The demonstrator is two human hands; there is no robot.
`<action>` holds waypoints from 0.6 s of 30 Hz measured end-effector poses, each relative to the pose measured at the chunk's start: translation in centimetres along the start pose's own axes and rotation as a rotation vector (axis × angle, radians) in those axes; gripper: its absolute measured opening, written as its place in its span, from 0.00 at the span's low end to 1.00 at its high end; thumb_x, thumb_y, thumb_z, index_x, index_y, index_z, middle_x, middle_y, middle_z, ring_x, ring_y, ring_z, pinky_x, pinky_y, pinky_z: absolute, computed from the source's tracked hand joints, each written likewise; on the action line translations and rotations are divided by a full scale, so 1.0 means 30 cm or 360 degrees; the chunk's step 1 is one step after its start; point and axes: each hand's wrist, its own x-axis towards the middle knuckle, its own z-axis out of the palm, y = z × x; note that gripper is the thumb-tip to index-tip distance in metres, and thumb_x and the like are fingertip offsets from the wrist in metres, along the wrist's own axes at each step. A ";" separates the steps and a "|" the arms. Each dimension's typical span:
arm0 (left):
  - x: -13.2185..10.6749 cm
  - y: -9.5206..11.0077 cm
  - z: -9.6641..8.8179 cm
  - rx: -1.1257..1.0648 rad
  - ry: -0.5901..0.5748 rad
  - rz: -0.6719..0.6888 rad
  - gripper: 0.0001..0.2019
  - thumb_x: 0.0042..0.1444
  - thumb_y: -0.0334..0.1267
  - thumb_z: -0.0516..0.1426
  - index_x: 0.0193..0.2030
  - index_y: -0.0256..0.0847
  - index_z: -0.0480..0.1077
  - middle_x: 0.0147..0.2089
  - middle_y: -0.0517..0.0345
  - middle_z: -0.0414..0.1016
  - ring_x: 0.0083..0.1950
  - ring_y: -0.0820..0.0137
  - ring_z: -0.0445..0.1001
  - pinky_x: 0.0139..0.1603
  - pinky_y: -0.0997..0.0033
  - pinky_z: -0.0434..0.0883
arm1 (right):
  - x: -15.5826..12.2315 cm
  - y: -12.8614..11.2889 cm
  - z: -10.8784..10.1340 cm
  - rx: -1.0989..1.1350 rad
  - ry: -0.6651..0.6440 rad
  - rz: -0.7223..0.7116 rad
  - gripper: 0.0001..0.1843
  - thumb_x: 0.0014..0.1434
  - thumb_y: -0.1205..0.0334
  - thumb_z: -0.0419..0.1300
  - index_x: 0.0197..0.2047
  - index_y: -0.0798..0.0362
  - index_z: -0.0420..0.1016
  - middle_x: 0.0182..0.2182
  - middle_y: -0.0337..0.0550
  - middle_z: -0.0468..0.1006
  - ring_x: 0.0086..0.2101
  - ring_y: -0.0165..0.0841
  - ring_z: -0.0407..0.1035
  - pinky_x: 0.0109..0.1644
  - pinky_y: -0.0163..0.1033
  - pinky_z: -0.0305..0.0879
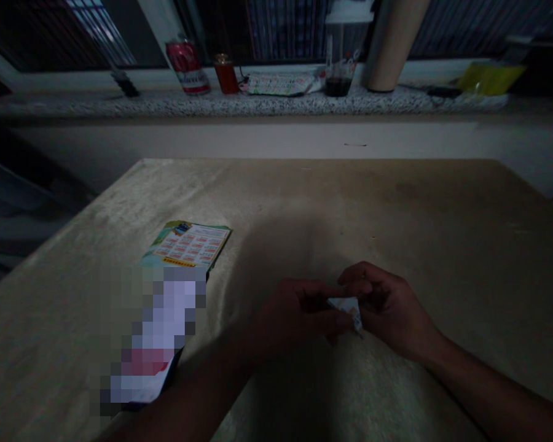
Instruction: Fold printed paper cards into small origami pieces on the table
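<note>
Left hand (292, 314) pinches paper (349, 304) (pale, printed), right hand (394, 313) at its edge.

Dim, grainy light leaves two o'clock very dark. A broad, soft shadow (299, 239) spreads over the tabletop (465, 245) from the centre to six o'clock, shading the fingers (364, 286); faint sheen shows toward ten. Coarse pixelation masks a pale patch (166, 319) at eight.

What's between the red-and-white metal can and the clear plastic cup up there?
The head view shows a small reddish jar and a crumpled printed packet.
</note>
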 end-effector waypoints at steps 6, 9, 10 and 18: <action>-0.002 -0.001 0.014 0.0041 -0.0027 0.0009 0.12 0.49 0.41 0.72 0.36 0.36 0.80 0.30 0.59 0.79 0.27 0.77 0.72 0.30 0.78 0.67 | -0.005 0.008 0.010 0.0171 -0.0166 0.0215 0.16 0.52 0.69 0.71 0.40 0.53 0.70 0.20 0.32 0.76 0.19 0.25 0.69 0.22 0.28 0.62; 0.003 0.001 0.017 -0.0057 -0.0026 0.0148 0.14 0.51 0.43 0.71 0.36 0.35 0.78 0.31 0.57 0.79 0.28 0.75 0.74 0.31 0.77 0.69 | -0.006 0.002 0.004 0.0258 -0.0132 0.0064 0.17 0.55 0.67 0.71 0.44 0.50 0.69 0.22 0.31 0.77 0.20 0.26 0.71 0.24 0.29 0.67; 0.005 0.001 0.016 -0.0106 -0.0008 0.0237 0.14 0.52 0.43 0.71 0.36 0.35 0.77 0.31 0.57 0.79 0.29 0.75 0.74 0.31 0.76 0.70 | -0.007 -0.002 0.001 0.0275 -0.0100 -0.0044 0.16 0.57 0.67 0.70 0.45 0.49 0.69 0.24 0.31 0.78 0.21 0.26 0.72 0.25 0.29 0.68; -0.013 -0.014 -0.002 0.0043 0.0112 0.0579 0.16 0.65 0.42 0.62 0.55 0.42 0.65 0.35 0.58 0.81 0.32 0.73 0.78 0.36 0.73 0.74 | 0.001 -0.030 -0.029 -0.0620 -0.0111 -0.0996 0.06 0.60 0.69 0.68 0.41 0.52 0.80 0.33 0.43 0.80 0.32 0.32 0.76 0.35 0.37 0.72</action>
